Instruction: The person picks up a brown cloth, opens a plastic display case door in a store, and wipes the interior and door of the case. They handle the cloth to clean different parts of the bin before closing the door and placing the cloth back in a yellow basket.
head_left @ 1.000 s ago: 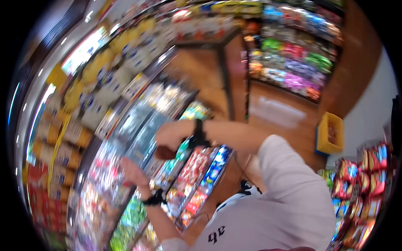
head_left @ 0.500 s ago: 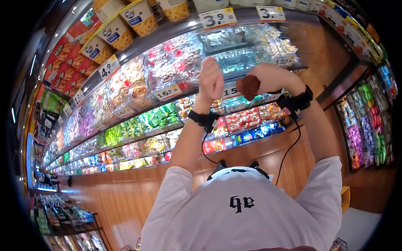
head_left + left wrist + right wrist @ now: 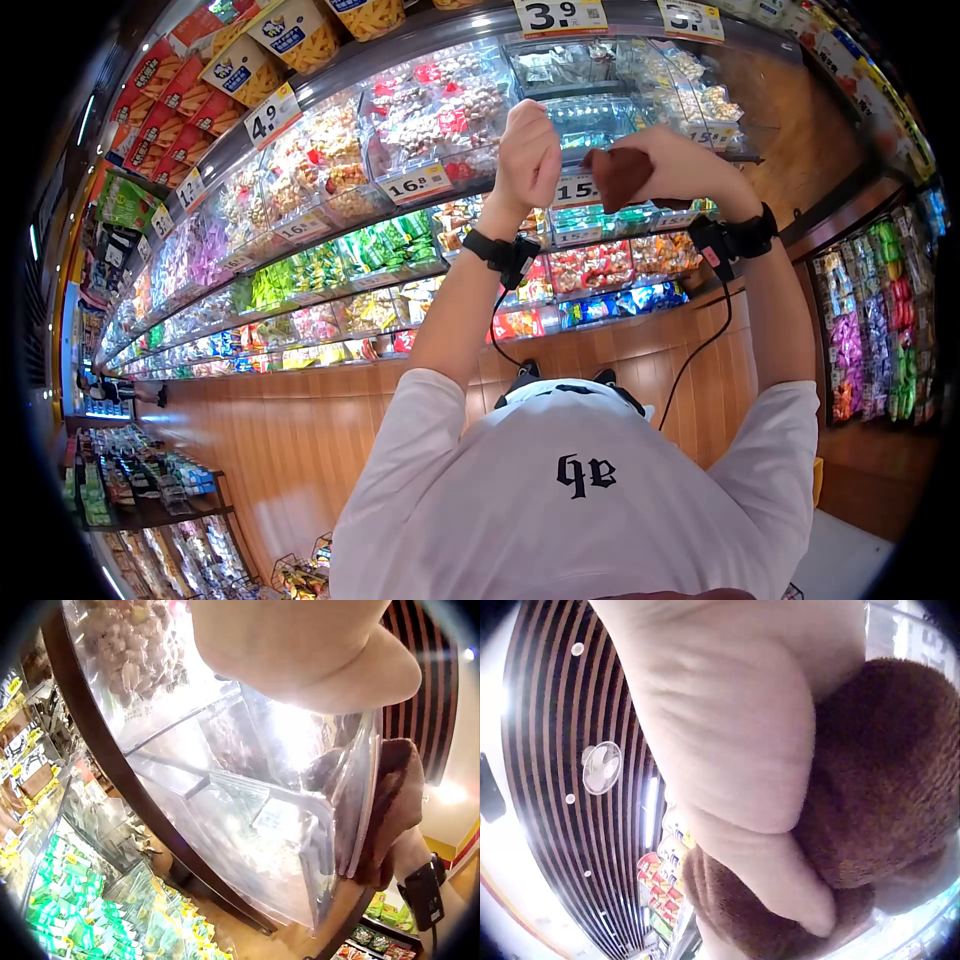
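My left hand (image 3: pixel 528 158) is raised over the front of the clear bins, its fingers curled at the edge of a clear plastic lid (image 3: pixel 364 802). Below that hand, the left wrist view shows the lid's panel standing nearly edge-on. To its right, my right hand (image 3: pixel 690 170) grips a bunched, fuzzy brown cloth (image 3: pixel 622 178), which hangs out past the fingers beside the lid. The cloth (image 3: pixel 885 772) fills much of the right wrist view, with the thumb pressed across it. Behind both hands lies a teal-looking clear bin (image 3: pixel 590 115).
Clear bins of wrapped snacks (image 3: pixel 440 110) run along the shelf, with price tags (image 3: pixel 415 184) on their fronts. Tubs (image 3: pixel 290 35) stand on the shelf above. Lower tiers hold bagged sweets (image 3: pixel 385 248). A hanging snack rack (image 3: pixel 870 310) stands at the right, over a wooden floor (image 3: pixel 320 440).
The head view has swung round from a blurred, tilted angle and steadied. My left hand has come closer to the right hand, which keeps the brown cloth throughout. Over the last half second both hands shift only slightly.
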The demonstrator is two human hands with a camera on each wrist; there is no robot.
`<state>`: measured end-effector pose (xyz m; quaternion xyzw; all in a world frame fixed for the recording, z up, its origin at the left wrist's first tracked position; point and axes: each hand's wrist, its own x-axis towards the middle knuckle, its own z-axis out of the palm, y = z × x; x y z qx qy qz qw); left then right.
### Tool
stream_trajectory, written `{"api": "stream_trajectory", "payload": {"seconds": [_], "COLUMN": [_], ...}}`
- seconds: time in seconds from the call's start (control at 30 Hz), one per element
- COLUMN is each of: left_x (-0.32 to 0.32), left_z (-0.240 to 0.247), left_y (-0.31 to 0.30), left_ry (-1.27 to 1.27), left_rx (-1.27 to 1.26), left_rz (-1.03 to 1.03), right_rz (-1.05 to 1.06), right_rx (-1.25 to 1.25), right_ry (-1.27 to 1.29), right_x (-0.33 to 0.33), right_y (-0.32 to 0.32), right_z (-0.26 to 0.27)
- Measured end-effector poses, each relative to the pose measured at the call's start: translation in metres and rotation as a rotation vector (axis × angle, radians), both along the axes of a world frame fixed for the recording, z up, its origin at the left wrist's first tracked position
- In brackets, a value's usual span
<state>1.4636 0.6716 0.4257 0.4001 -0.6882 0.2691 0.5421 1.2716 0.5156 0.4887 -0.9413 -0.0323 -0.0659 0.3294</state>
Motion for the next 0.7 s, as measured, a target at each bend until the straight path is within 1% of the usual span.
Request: {"api": "stream_trajectory", "payload": {"seconds": [0.1, 0.13, 0.17, 0.2, 0.23, 0.27, 0.3, 0.37, 0.4, 0.43, 0.5, 0.57, 0.6, 0.63, 0.7], "left_x": [-0.001, -0.001, 0.0, 0.019, 0.024, 0.022, 0.028, 0.042, 0.049, 0.053, 0.06, 0.067, 0.071, 0.076, 0.079], "left_z": [-0.005, -0.005, -0.004, -0.025, -0.036, -0.042, -0.048, -0.055, -0.057, -0.061, -0.067, -0.077, -0.081, -0.083, -0.077], "left_y": [-0.004, -0.003, -0.003, -0.002, -0.002, 0.004, 0.007, -0.002, -0.01, -0.014, -0.019, -0.021, -0.02, -0.018, -0.015], "left_ry": [0.018, 0.014, 0.009, -0.167, -0.206, -0.21, -0.21, -0.218, -0.211, -0.204, -0.19, -0.175, -0.165, -0.159, -0.183], "left_rx": [-0.034, -0.029, -0.023, 0.04, 0.041, 0.042, 0.039, 0.026, 0.015, 0.0, -0.033, -0.073, -0.089, -0.086, 0.003], "left_rz": [0.006, 0.016, 0.015, 0.166, 0.239, 0.285, 0.306, 0.295, 0.278, 0.266, 0.252, 0.263, 0.274, 0.293, 0.334], "right_rz": [0.062, 0.029, 0.071, 0.081, 0.049, 0.057, -0.01, 0.015, 0.057, 0.046, 0.123, 0.036, -0.01, -0.018, 0.105], "right_rx": [-0.2, -0.194, -0.175, -0.161, -0.048, -0.155, -0.152, -0.017, -0.035, -0.038, -0.123, -0.284, -0.27, -0.313, -0.153], "right_ry": [-0.018, 0.018, -0.014, -0.041, 0.092, 0.022, 0.061, -0.069, -0.108, -0.009, -0.059, 0.101, 0.192, 0.206, 0.313], "right_x": [0.017, 0.019, 0.026, 0.028, 0.023, 0.026, 0.026, 0.02, 0.041, 0.024, 0.052, 0.061, 0.058, 0.055, 0.08], "right_y": [0.014, 0.02, 0.023, 0.024, 0.039, 0.03, 0.031, 0.03, 0.02, 0.027, 0.017, 0.022, 0.027, 0.034, 0.028], "right_z": [-0.001, 0.004, -0.001, -0.003, 0.015, 0.004, 0.004, -0.001, -0.021, -0.002, -0.023, -0.018, -0.013, -0.006, -0.018]}}
